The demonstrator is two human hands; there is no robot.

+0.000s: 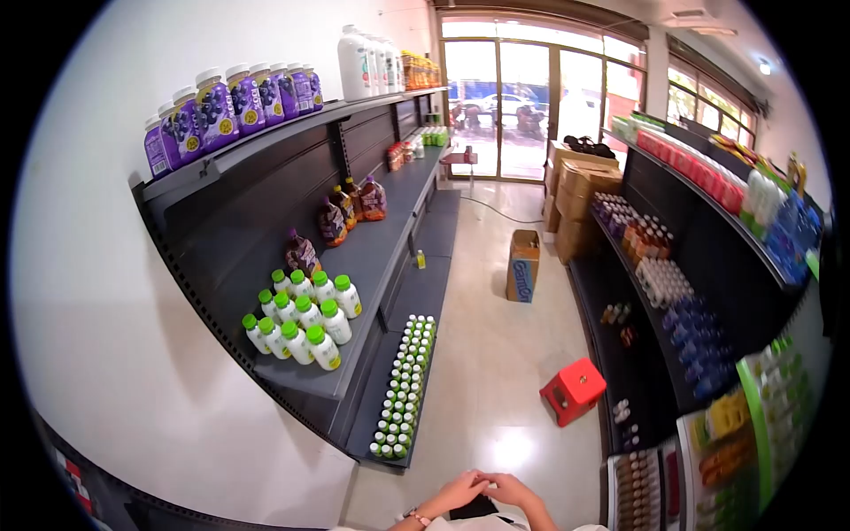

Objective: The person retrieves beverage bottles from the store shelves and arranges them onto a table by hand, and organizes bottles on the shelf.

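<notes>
At the bottom of the head view, my left hand (462,488) and my right hand (506,489) meet in front of my body. Their fingers are curled and pressed against each other, and no object shows between them. A bracelet (418,517) circles my left wrist. Just beneath the hands is a dark patch whose kind I cannot make out. Nearest on the left, rows of white bottles with green caps (403,398) stand on the bottom shelf. More green-capped bottles (303,314) stand in a group on the shelf above.
Purple-labelled bottles (217,111) line the upper left shelf. A red stool (575,391) and an open cardboard box (522,267) stand in the aisle. Stacked cartons (584,190) are farther back. Drink shelves (651,310) run along the right. Glass doors (522,106) close the far end.
</notes>
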